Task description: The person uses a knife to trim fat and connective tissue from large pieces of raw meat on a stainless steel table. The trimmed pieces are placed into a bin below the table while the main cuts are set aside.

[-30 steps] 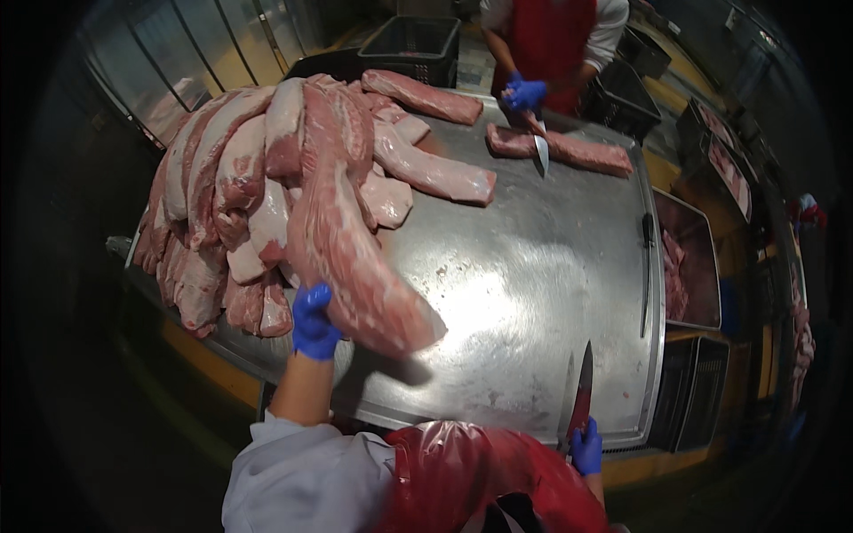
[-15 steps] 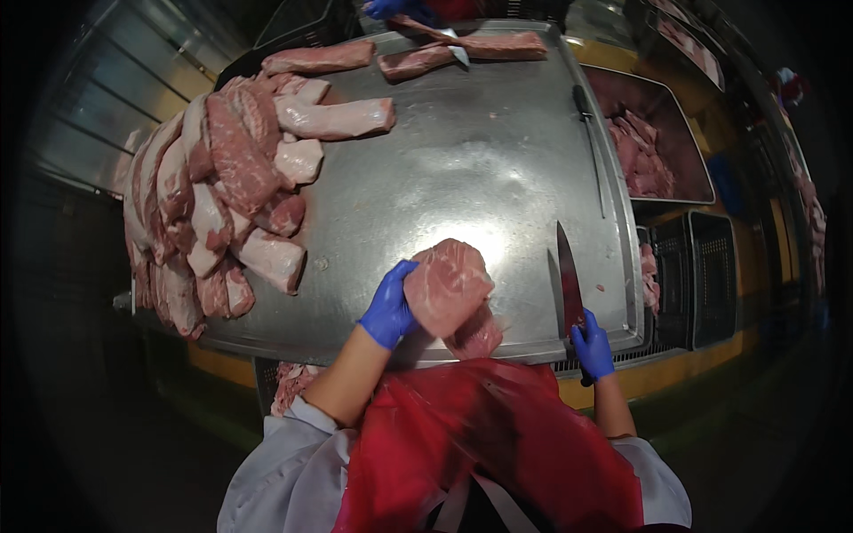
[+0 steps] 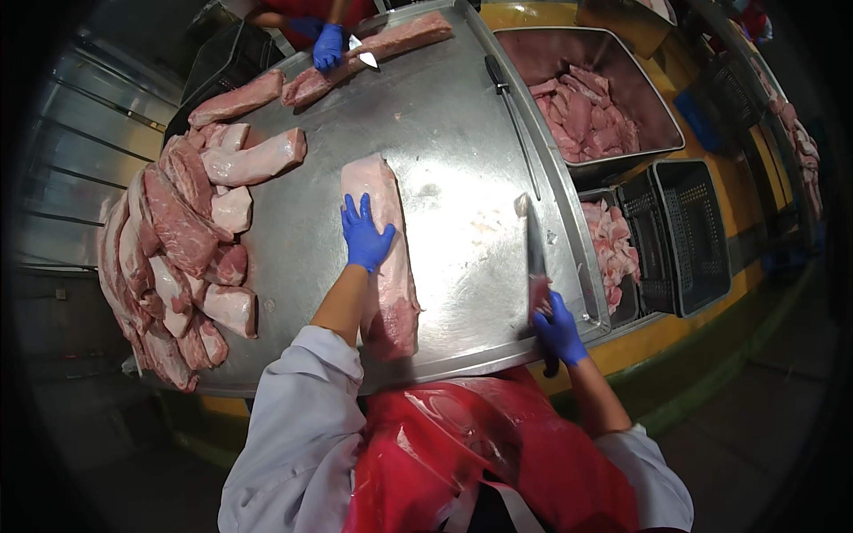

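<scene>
A long pale-pink pork loin [image 3: 389,284] lies flat on the metal table [image 3: 453,178], lengthwise away from me. On its upper side rests my left hand [image 3: 367,238], blue-gloved, fingers spread and palm down. To the right, my right hand [image 3: 560,333], also gloved, is closed around the handle of a long knife [image 3: 535,249]. The blade points away from me over the table, apart from the loin; meat residue seems to mark its lower part.
Many meat pieces [image 3: 182,222] are heaped at the left. Across the table, another person's gloved hand [image 3: 328,46] is at a long loin [image 3: 400,40] beside a knife [image 3: 367,59]. A sharpening steel [image 3: 515,120] lies near the right edge, beyond it a meat tub [image 3: 653,115] and dark crates [image 3: 691,240].
The loin, tipped up end-on in my left hand before, now lies flat under my spread palm. My right hand still grips the knife. The view has shifted, showing more of the right-hand containers.
</scene>
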The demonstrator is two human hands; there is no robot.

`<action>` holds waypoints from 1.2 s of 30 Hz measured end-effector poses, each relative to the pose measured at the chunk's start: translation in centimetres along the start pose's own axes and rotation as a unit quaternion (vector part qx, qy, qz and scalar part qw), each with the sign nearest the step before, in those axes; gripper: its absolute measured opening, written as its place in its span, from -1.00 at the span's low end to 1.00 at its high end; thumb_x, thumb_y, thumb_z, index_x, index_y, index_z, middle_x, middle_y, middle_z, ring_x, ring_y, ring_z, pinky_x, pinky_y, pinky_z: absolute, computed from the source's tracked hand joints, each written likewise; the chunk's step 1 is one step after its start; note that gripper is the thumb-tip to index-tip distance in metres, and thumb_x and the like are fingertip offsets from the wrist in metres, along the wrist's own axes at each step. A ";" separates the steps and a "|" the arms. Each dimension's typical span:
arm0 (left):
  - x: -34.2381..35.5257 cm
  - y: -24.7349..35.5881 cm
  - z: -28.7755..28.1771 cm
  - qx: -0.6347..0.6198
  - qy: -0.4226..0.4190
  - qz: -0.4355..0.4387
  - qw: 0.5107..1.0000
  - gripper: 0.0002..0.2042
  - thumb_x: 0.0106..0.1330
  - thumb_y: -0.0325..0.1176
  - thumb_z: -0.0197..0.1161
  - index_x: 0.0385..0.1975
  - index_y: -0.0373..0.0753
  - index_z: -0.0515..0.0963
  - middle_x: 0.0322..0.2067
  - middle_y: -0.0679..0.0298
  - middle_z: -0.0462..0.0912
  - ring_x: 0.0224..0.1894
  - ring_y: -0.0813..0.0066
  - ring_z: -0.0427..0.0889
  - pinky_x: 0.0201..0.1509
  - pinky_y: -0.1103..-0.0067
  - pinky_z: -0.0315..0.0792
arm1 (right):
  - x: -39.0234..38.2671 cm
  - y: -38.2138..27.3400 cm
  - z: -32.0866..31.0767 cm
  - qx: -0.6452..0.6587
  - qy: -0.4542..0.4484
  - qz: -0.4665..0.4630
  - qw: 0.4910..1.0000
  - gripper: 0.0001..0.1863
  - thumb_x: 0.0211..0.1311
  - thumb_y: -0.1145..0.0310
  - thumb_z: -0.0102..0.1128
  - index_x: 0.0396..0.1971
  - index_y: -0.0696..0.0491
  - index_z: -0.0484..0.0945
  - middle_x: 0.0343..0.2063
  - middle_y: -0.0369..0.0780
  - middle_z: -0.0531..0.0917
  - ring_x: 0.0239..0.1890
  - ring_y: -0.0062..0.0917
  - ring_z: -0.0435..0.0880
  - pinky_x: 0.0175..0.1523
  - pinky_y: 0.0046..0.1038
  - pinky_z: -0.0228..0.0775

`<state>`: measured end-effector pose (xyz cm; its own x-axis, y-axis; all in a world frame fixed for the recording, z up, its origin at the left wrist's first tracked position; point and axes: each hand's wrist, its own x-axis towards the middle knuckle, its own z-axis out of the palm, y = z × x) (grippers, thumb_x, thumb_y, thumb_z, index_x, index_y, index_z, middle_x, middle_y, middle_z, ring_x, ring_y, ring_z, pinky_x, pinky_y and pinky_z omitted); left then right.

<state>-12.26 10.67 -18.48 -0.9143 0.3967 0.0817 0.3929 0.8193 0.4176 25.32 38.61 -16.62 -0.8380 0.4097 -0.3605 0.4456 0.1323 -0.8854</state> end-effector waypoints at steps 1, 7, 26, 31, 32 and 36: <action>0.0 -0.6 0.1 -0.001 -0.001 0.017 1.000 -0.06 0.12 -0.08 0.36 0.50 -0.19 0.03 0.50 -0.22 -0.21 0.51 -0.34 -0.21 0.53 -0.01 -0.15 | 2.1 -0.4 1.6 0.010 -0.005 -0.029 1.000 -0.30 0.34 0.35 0.18 0.41 0.16 0.13 0.17 0.19 0.52 0.25 -0.14 0.56 0.27 -0.31 0.44; -0.8 -1.0 -0.1 0.027 0.014 0.093 0.995 -0.13 0.22 -0.26 0.23 0.50 -0.33 -0.06 0.51 -0.22 -0.26 0.53 -0.33 -0.28 0.55 0.03 -0.23 | 17.9 -11.1 11.7 -0.020 -0.154 -0.050 0.987 -0.09 0.33 0.37 0.05 0.55 -0.29 -0.25 0.10 0.11 0.45 -0.31 -0.21 0.72 -0.21 -0.27 0.60; -0.3 -0.2 -1.3 -0.043 -0.018 0.077 0.996 -0.14 0.15 -0.21 0.21 0.46 -0.38 0.03 0.51 -0.17 -0.15 0.54 -0.25 -0.19 0.58 0.10 -0.19 | 27.6 -21.3 20.0 -0.252 -0.192 -0.007 0.948 -0.14 0.30 0.40 -0.12 0.55 -0.14 -0.29 0.02 0.23 0.59 0.03 0.05 0.66 0.15 -0.09 0.51; -0.2 -0.8 -2.1 -0.040 -0.014 0.092 0.995 -0.14 0.15 -0.18 0.22 0.47 -0.33 0.06 0.51 -0.15 -0.14 0.54 -0.23 -0.19 0.58 0.10 -0.19 | 24.0 -16.7 20.0 -0.302 -0.180 -0.111 0.929 -0.13 0.31 0.38 -0.12 0.54 -0.08 -0.32 -0.27 0.25 0.66 -0.29 0.03 0.72 -0.07 -0.09 0.53; -0.1 -0.5 -1.9 -0.042 -0.016 0.095 0.994 -0.15 0.15 -0.17 0.22 0.47 -0.32 0.06 0.51 -0.14 -0.14 0.54 -0.22 -0.19 0.58 0.10 -0.18 | 26.2 -17.1 20.3 -0.303 -0.170 -0.123 0.930 -0.14 0.31 0.39 -0.12 0.54 -0.08 -0.30 -0.28 0.24 0.67 -0.30 0.02 0.72 -0.09 -0.10 0.53; 0.2 -0.4 -1.3 -0.039 -0.015 0.081 0.996 -0.16 0.16 -0.15 0.22 0.46 -0.31 0.07 0.52 -0.13 -0.14 0.55 -0.19 -0.18 0.58 0.10 -0.18 | 27.7 -21.5 20.2 -0.294 -0.214 -0.051 0.930 -0.14 0.30 0.43 -0.11 0.54 -0.03 -0.29 -0.04 0.22 0.62 0.00 0.00 0.67 0.10 -0.14 0.50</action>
<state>-12.76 9.90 -17.44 -0.8359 0.5341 0.1266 0.5245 0.7094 0.4708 -13.87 28.86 -13.56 -0.8781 -0.0120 -0.4783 0.3462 0.6739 -0.6527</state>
